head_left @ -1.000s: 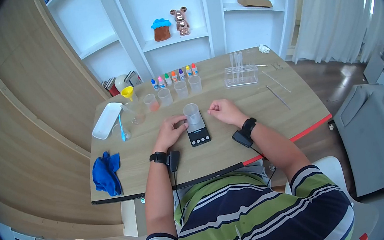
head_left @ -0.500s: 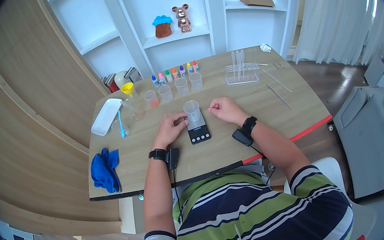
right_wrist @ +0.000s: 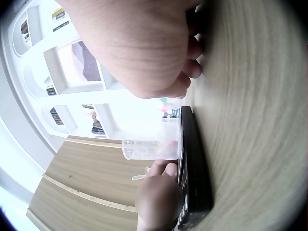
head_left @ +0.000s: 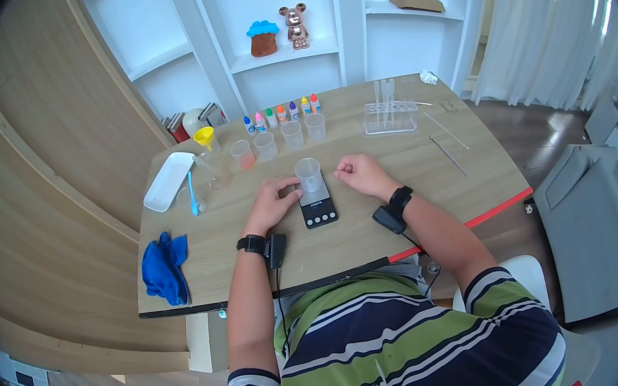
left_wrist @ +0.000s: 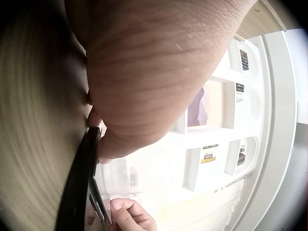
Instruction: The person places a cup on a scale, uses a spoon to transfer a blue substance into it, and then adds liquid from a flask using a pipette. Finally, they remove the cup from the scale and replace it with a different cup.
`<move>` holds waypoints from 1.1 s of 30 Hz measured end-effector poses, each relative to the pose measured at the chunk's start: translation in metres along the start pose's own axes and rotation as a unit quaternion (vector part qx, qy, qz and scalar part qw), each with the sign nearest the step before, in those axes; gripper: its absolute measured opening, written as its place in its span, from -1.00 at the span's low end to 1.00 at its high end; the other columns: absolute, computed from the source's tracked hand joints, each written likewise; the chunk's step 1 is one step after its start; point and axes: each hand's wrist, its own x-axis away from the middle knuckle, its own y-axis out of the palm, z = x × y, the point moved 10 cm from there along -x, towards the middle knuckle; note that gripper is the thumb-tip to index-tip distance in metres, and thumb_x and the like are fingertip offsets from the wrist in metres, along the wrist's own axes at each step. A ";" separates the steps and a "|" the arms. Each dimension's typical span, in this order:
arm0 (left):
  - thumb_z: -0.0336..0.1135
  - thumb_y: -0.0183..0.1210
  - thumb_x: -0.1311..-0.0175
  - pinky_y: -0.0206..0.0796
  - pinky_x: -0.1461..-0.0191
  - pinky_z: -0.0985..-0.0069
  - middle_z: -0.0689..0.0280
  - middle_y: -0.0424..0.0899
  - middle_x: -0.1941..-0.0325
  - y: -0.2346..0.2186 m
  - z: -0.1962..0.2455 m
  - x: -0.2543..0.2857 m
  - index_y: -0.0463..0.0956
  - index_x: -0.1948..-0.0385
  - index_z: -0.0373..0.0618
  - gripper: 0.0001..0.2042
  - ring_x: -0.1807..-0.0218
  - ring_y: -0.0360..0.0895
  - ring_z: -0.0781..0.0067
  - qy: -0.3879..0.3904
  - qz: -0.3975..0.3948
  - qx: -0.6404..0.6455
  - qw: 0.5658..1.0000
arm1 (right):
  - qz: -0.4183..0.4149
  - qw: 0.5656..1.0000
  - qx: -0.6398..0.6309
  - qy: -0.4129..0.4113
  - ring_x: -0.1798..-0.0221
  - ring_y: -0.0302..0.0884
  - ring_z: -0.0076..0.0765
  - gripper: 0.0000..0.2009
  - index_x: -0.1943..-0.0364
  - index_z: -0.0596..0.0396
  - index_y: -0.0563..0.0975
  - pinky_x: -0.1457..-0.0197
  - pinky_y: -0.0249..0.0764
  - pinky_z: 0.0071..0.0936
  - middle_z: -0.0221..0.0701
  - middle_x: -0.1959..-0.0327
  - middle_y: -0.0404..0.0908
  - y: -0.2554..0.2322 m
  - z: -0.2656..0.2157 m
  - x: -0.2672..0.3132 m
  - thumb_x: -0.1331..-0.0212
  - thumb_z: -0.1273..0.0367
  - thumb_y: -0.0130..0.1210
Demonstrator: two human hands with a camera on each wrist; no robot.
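Note:
A clear plastic cup [head_left: 308,174] stands upright on the plate of a black digital scale [head_left: 320,213] in the middle of the table. My left hand [head_left: 272,204] rests at the scale's left side, its fingers relaxed and the fingertips right by the plate and the cup's base. Nothing is held in it. To the right of the scale, my right hand [head_left: 366,177] lies on the table, apart from the cup, with loosely curled fingers and nothing in them. From the side, the right wrist view shows the cup [right_wrist: 149,144] on the scale [right_wrist: 195,163].
Behind the scale stand several clear cups, one with pinkish liquid [head_left: 243,156], and small colour bottles [head_left: 281,114]. A test-tube rack [head_left: 390,118] is at the back right, with thin rods [head_left: 448,154] nearby. On the left are a white tray [head_left: 169,181], yellow funnel [head_left: 204,136] and blue cloth [head_left: 166,268].
The head view has shifted slightly. Both hands, the cup and the scale keep their places relative to one another.

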 end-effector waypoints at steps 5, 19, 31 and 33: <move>-0.25 0.44 -0.36 0.45 -0.40 0.20 0.14 0.82 -0.16 -0.001 0.003 0.000 0.78 -0.14 -0.09 -0.66 -0.26 0.64 0.05 0.008 0.004 -0.003 1.000 | -0.002 1.000 0.000 0.002 0.34 0.73 -0.26 -0.80 0.24 0.16 0.74 0.18 0.63 -0.28 -0.26 0.39 0.79 0.001 0.003 -0.001 -0.32 0.28 0.40; -0.25 0.44 -0.35 0.46 -0.38 0.20 0.14 0.82 -0.15 0.001 -0.005 -0.002 0.78 -0.12 -0.09 -0.67 -0.24 0.65 0.04 0.019 0.007 0.007 1.000 | -0.004 1.000 0.002 0.006 0.34 0.74 -0.27 -0.78 0.23 0.17 0.75 0.19 0.64 -0.27 -0.26 0.38 0.80 0.002 0.005 -0.001 -0.32 0.27 0.40; -0.31 0.42 -0.39 0.41 -0.45 0.26 0.13 0.80 -0.18 0.000 0.002 0.001 0.74 -0.16 -0.19 -0.65 -0.29 0.64 0.13 -0.003 -0.004 0.001 1.000 | -0.001 1.000 0.000 0.002 0.36 0.73 -0.28 -0.80 0.24 0.17 0.75 0.20 0.62 -0.28 -0.26 0.39 0.80 0.000 -0.003 0.001 -0.33 0.29 0.39; -0.30 0.42 -0.39 0.41 -0.45 0.26 0.14 0.80 -0.19 0.001 0.001 0.000 0.74 -0.17 -0.19 -0.64 -0.29 0.64 0.13 -0.002 -0.008 0.002 1.000 | -0.002 1.000 0.000 0.003 0.36 0.73 -0.28 -0.80 0.24 0.18 0.74 0.20 0.62 -0.28 -0.26 0.39 0.79 -0.001 -0.002 0.001 -0.33 0.29 0.39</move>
